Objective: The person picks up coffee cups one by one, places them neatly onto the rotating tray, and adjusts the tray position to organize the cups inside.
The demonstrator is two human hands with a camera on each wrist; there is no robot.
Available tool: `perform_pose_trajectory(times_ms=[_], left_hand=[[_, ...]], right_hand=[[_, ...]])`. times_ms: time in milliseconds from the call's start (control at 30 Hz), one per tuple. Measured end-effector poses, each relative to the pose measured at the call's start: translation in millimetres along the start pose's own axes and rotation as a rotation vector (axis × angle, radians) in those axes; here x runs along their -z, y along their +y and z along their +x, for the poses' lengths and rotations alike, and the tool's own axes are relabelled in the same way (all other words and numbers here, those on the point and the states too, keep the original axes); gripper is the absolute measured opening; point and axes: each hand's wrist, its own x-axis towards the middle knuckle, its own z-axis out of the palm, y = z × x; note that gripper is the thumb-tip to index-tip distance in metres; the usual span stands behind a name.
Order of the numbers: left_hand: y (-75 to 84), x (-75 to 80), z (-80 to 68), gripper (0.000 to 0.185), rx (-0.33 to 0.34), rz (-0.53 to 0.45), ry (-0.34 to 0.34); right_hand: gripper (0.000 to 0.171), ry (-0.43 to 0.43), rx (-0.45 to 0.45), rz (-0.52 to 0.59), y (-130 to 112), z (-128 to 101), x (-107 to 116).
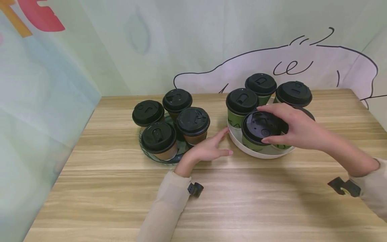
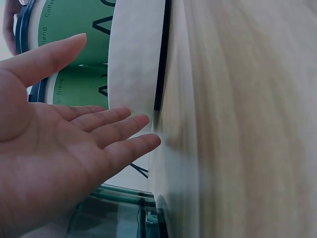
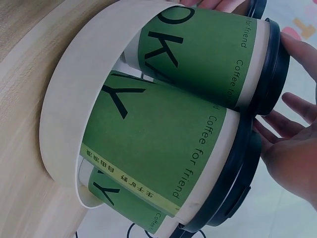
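Note:
Several paper coffee cups with green sleeves and black lids stand in a round white tray. My right hand spans the lid of the front coffee cup and grips it, thumb at the near edge and fingers at the far edge. That cup still sits inside the tray in the right wrist view. My left hand is at the tray's left side, fingers extended and thumb apart. In the left wrist view its palm holds nothing, and the fingertips are close to the tray wall; contact is unclear.
Left of the tray, a teal glass plate carries several coffee cups with brown sleeves, such as the near one. My left wrist is close beside that plate. A printed backdrop rises behind the wooden table.

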Motion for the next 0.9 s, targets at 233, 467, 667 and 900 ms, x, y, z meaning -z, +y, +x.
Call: perform_pose_trajectory(times_ms=[233,467,667,900], left_hand=[[-0.7,-0.5,1.0,0.078,-0.007,0.003,-0.001],[0.1,-0.7,0.5,0.078,-0.013,0.002,-0.002],[0.7,-0.8,-0.2,0.078,-0.014,-0.001,-0.008],[0.4,-0.7,0.7,0.078,-0.011,0.011,-0.005]], right_hand=[[0.077,0.002,-0.01,-0.001,0.0,0.2,-0.4],[0.077,0.006,-0.008,-0.003,0.0,-0.2,-0.8],[0.077,0.012,0.003,-0.007,0.0,0.0,-0.6],[0.077,0.018,0.021,-0.006,2.4,-0.1,-1.2]])
